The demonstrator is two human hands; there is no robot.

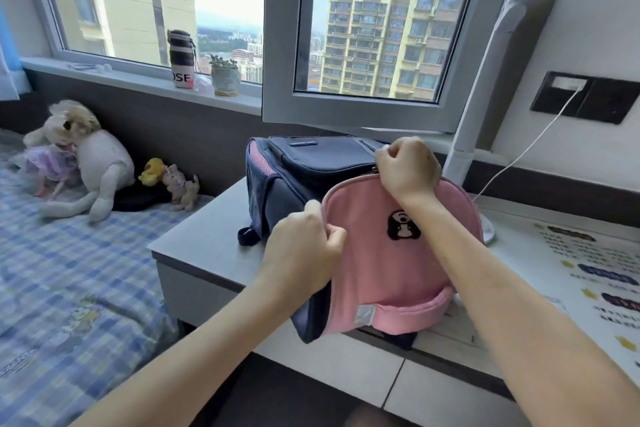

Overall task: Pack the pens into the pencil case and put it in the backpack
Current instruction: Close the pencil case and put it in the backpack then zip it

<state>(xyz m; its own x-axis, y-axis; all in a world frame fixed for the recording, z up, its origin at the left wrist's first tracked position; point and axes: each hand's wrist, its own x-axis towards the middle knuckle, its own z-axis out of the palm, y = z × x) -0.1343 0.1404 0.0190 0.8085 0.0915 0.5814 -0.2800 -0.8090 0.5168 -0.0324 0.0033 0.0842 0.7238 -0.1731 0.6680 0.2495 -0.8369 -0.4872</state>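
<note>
A pink and navy backpack (377, 274) stands on the white desk (204, 236), its pink front panel with a small black-and-white animal patch facing me. My left hand (304, 246) pinches the left edge of the pink panel. My right hand (408, 166) is closed at the top of the panel, at the zipper line; the puller itself is hidden under the fingers. A navy flat case (318, 152) shows at the bag's top behind the panel. No pens are in view.
A white lamp stand (485, 107) and its cable rise right behind the backpack. A printed sheet (595, 274) lies on the desk at right. Left of the desk is a bed with a checked sheet (69, 270) and plush toys (86, 163). A bottle (181, 59) and potted plant (225, 76) stand on the windowsill.
</note>
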